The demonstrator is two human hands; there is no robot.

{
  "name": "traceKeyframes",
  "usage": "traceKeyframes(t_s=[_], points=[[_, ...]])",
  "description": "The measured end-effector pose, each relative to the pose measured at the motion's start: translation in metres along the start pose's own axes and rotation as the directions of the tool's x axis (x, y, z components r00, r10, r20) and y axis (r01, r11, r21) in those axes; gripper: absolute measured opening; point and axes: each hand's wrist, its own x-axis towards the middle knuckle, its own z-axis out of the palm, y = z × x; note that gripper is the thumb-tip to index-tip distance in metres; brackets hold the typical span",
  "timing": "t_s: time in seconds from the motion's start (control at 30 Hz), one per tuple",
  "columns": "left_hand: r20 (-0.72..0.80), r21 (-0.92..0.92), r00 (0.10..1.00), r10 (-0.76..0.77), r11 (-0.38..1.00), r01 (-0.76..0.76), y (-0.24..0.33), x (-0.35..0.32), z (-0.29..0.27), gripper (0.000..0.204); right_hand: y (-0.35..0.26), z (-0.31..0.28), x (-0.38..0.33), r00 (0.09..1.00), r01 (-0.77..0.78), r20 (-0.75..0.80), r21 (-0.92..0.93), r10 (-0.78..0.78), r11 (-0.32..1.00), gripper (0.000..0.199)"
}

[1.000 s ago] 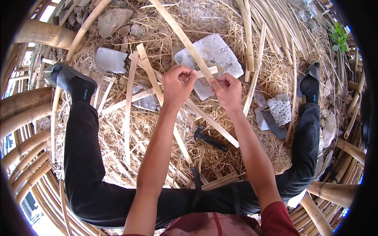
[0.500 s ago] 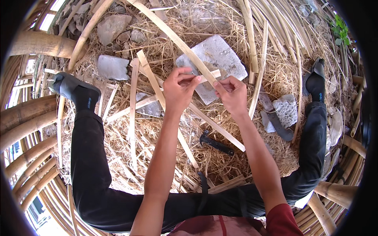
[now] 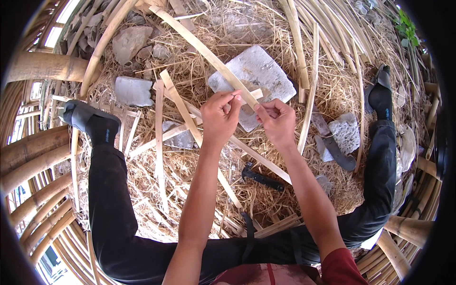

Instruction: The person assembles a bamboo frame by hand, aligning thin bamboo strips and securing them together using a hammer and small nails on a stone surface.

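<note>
My right hand [image 3: 278, 122] pinches the near end of a long flat bamboo strip [image 3: 199, 46], which slants away to the far left. A second strip [image 3: 257, 93] crosses under it near that end. My left hand [image 3: 220, 115] is closed at this crossing, its thumb and fingertips on the strips; exactly how it grips them is partly hidden. Beneath the hands lies a pale, rough stone block [image 3: 273, 71] on the straw. Nearer to me, a black-handled hammer [image 3: 262, 177] rests between my forearms.
A large knife with a dark handle [image 3: 339, 153] lies at the right beside a pitted stone [image 3: 345, 131]. A grey block [image 3: 133, 91] and loose strips [image 3: 160, 142] lie at the left. Bamboo poles [image 3: 50, 66] flank the left side, and my outstretched legs [image 3: 111, 190] border the straw.
My hands have moved slightly closer together at the strips' crossing, and the left fingers have curled in more. The whole view has shifted a little; the strips stay crossed.
</note>
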Motion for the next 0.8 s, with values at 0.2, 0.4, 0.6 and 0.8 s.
traceKeyframes(t_s=[0.2,0.4,0.6,0.8], points=[[0.033,0.022,0.999,0.02,1.0,-0.021,0.003,0.004,0.002,0.019,0.001,0.003,-0.006,0.999,0.029,-0.027,0.05,-0.027,0.998,0.014],[0.055,-0.032,0.998,-0.029,0.999,0.031,0.003,0.004,0.007,0.019,0.005,0.008,-0.01,0.998,0.035,-0.061,0.107,-0.029,0.994,0.012],[0.024,-0.022,0.997,-0.067,0.997,0.068,0.007,0.002,0.011,0.015,0.015,0.006,-0.007,0.998,0.036,-0.051,0.111,-0.031,0.993,0.015],[-0.028,0.136,0.993,0.114,0.985,-0.109,-0.003,-0.001,0.014,0.011,0.015,0.007,-0.006,0.997,0.03,-0.067,0.085,-0.025,0.996,0.014]])
